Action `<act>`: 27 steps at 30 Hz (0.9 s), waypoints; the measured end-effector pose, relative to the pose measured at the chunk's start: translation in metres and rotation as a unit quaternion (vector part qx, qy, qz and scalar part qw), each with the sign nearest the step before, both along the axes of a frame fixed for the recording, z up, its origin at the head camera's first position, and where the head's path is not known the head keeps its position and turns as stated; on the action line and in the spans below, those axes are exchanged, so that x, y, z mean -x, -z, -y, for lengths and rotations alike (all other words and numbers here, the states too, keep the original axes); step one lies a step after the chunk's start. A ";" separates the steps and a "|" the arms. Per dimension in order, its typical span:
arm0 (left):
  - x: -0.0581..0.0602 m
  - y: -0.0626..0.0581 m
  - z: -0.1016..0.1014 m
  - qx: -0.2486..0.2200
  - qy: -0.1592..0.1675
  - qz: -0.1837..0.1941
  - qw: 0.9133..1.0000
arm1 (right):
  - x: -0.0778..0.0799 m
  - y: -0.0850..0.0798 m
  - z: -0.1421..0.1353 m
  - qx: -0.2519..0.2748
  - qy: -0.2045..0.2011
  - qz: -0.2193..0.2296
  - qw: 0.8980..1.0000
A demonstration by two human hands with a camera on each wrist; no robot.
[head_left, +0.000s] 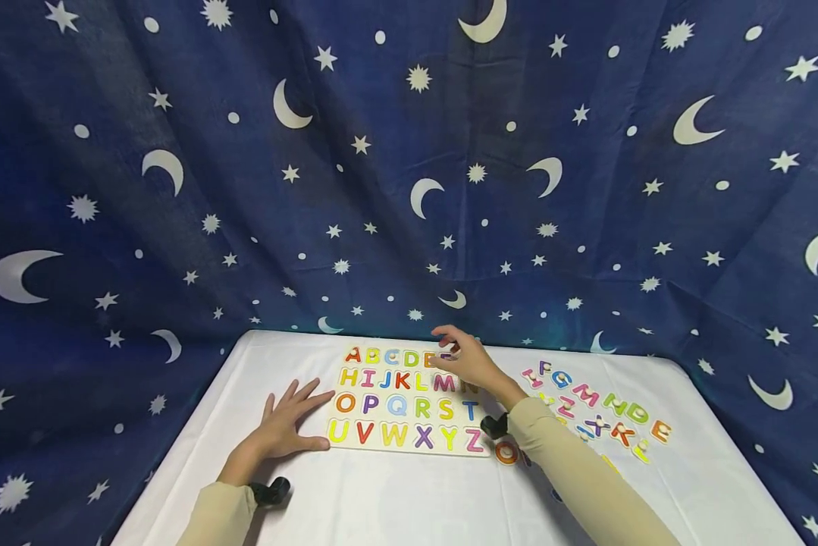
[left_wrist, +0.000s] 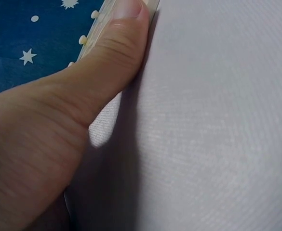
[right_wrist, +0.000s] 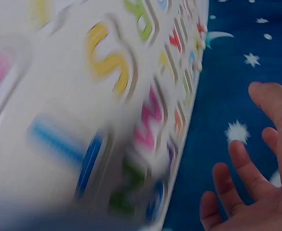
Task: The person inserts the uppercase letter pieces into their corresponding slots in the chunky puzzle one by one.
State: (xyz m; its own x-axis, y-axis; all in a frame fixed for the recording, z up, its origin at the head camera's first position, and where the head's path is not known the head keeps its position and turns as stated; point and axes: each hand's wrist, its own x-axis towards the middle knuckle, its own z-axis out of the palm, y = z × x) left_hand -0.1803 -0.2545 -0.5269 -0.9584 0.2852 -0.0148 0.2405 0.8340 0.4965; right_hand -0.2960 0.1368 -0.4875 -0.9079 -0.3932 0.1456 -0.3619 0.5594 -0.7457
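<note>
A white alphabet puzzle board (head_left: 381, 420) with rows of coloured letters lies on the table. My left hand (head_left: 282, 427) is spread flat at its left side, fingertips by the edge. In the left wrist view, the left thumb (left_wrist: 114, 53) presses along the board's border. Over the top row's right end hovers my right hand (head_left: 475, 365), fingers loosely bent and apart, holding nothing in the right wrist view. It hides part of the letters after E. Knobbed letter pieces, A (head_left: 353, 355) and B (head_left: 373, 356) among them, sit in the top row.
Loose knobbed letters, including G (head_left: 562, 379), M (head_left: 586, 395) and E (head_left: 662, 432), are scattered right of the board. An orange O (head_left: 507, 453) lies by its lower right corner; the right sleeve (head_left: 572, 470) covers some pieces. A starry blue curtain (head_left: 381, 265) hangs behind the table.
</note>
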 end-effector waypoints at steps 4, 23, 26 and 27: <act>-0.001 0.001 0.003 -0.002 -0.001 -0.006 1.000 | -0.015 -0.005 -0.039 -0.027 0.004 -0.015 1.000; 0.000 0.005 0.003 -0.010 0.007 -0.019 1.000 | -0.097 0.003 -0.251 -0.093 0.182 -0.050 0.978; 0.002 0.005 0.002 -0.010 0.009 -0.014 1.000 | -0.107 0.009 -0.277 -0.098 0.220 -0.022 0.970; 0.002 0.006 0.002 -0.010 0.009 -0.013 1.000 | -0.109 0.010 -0.285 -0.100 0.233 -0.008 0.967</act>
State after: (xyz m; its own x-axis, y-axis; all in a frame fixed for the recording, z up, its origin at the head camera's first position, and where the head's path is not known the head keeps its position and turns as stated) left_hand -0.1825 -0.2563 -0.5326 -0.9529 0.3030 0.0159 0.2690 0.8195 0.5061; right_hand -0.1867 0.4214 -0.4980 -0.9915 0.0364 0.1251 -0.0467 0.7969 -0.6023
